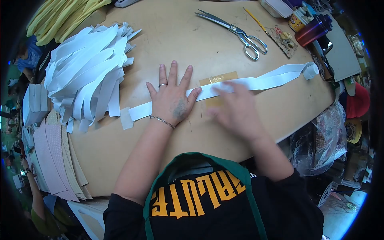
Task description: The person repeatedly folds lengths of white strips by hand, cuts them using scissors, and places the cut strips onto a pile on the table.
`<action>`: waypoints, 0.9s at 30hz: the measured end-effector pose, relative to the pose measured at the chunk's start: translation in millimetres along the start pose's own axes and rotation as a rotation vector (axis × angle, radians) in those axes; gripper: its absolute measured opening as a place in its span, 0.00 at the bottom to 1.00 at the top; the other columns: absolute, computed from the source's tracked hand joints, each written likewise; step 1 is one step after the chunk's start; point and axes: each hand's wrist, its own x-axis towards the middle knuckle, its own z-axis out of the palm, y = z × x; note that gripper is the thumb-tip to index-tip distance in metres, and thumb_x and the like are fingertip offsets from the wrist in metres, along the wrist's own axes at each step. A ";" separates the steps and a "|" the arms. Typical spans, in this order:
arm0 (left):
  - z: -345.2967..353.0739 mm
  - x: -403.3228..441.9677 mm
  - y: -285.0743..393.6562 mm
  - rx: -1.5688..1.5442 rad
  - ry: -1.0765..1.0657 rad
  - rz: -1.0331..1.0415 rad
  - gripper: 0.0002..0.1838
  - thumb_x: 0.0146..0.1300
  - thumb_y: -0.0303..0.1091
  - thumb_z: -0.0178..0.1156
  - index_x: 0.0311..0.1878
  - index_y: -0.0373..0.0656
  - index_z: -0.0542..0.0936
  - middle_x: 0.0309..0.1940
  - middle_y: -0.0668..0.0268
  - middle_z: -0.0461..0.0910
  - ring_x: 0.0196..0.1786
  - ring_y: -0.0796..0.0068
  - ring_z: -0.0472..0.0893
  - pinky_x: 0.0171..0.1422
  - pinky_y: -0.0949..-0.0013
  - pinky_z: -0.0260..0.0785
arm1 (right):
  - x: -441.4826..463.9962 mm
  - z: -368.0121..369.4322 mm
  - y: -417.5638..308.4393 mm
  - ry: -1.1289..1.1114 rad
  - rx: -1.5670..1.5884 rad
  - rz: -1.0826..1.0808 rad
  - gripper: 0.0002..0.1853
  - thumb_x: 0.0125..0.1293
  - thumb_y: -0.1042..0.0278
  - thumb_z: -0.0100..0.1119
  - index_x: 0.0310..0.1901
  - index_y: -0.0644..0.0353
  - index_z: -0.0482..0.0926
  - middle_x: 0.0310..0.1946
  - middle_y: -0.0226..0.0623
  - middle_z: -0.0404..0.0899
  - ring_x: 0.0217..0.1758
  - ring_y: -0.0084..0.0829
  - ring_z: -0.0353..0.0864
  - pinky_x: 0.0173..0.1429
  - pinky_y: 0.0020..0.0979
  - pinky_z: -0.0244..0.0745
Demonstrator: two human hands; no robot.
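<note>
A long white strip [272,82] runs across the table from a small roll [311,71] at the right to a piece of pale tape [126,118] at the left. My left hand [173,98] lies flat over the strip's left part, fingers spread. My right hand [236,106], smeared by motion, is over the strip's middle, beside brown tape [218,77] on the table; whether it grips anything is unclear. To the left of my left hand is a big heap of cut white strips [86,72].
Scissors [239,34] lie beyond the strip, near a yellow pencil-like stick [256,18]. A dark red bottle [313,31] stands at the back right. Yellow strips [64,18] are at the back left, pink sheets [50,160] at the left edge. Other people are at the far left.
</note>
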 end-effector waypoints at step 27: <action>-5.4 -1.5 -0.5 -0.081 -0.045 -0.032 0.32 0.67 0.60 0.40 0.72 0.64 0.56 0.75 0.63 0.45 0.77 0.55 0.40 0.69 0.28 0.38 | 10.8 -86.5 61.8 -0.346 0.611 0.689 0.10 0.62 0.60 0.61 0.31 0.57 0.75 0.20 0.28 0.73 0.21 0.21 0.72 0.24 0.23 0.65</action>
